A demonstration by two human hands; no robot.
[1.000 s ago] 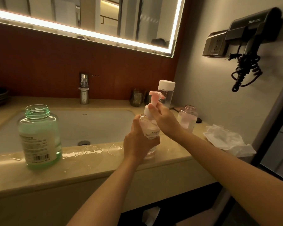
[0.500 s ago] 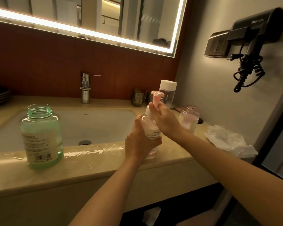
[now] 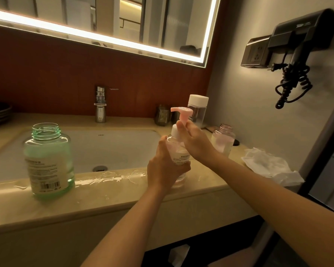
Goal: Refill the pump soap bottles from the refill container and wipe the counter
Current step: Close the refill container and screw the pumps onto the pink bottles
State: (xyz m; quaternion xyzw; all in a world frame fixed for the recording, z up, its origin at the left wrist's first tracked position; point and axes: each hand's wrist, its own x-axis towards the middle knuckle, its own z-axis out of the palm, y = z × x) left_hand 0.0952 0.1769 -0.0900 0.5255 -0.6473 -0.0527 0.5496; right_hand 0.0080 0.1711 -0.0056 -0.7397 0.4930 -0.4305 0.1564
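- The left hand (image 3: 166,167) wraps round the clear plastic pump bottle (image 3: 179,156), upright at the front of the beige stone counter (image 3: 104,197)
- The right hand (image 3: 196,140) pinches the neck of its pink pump head (image 3: 181,111)
- The open green-tinted refill jar (image 3: 48,160) stands well left, beyond a wet spill (image 3: 108,178)
- A crumpled white cloth (image 3: 268,166) lies to the right

The pump bottle (image 3: 178,155), clear with a white collar and pink pump head, stands upright at the counter's (image 3: 108,199) front edge, right of middle. The left hand (image 3: 166,170) grips its body and the right hand (image 3: 197,143) pinches the pump stem. A second bottle (image 3: 223,140), capless and holding pinkish liquid, stands toward the right back corner. The refill container (image 3: 48,160), green-tinted and open, stands upright at the front left.
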